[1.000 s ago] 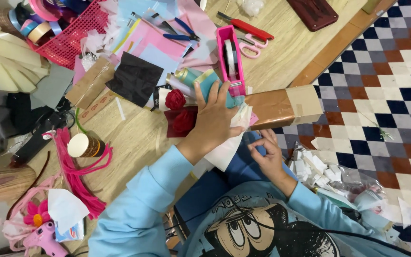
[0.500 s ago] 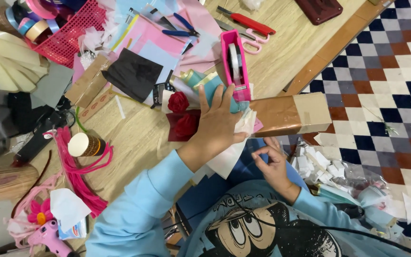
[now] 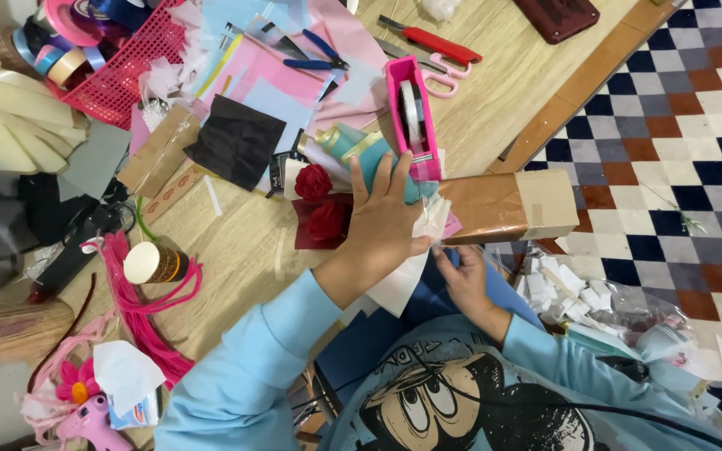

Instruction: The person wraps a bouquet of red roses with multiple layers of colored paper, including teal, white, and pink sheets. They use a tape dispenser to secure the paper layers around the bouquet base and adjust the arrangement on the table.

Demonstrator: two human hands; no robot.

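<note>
My left hand (image 3: 382, 221) lies with fingers spread on a bundle of teal and white paper (image 3: 361, 154), its thumb pinning a crumpled white paper (image 3: 432, 219) against a brown cardboard box (image 3: 503, 205). Two red fabric roses (image 3: 315, 184) lie just left of that hand on dark red paper. My right hand (image 3: 465, 280) is below the box, fingertips curled at the white paper's lower edge; what they pinch is hidden. A pink tape dispenser (image 3: 414, 117) stands just beyond my left fingers.
A pink basket (image 3: 119, 79) of tape rolls sits at the far left, with coloured paper sheets, blue pliers (image 3: 315, 54) and a red cutter (image 3: 432, 40) beside it. Pink pipe cleaners (image 3: 139, 313), a small cup (image 3: 152, 263) and a pink glue gun (image 3: 89, 422) lie near left. A bag of scraps (image 3: 595, 305) rests on the checkered floor.
My right hand has risen from my lap to the lower edge of the white paper under the box. My left hand stays pressed on the bundle.
</note>
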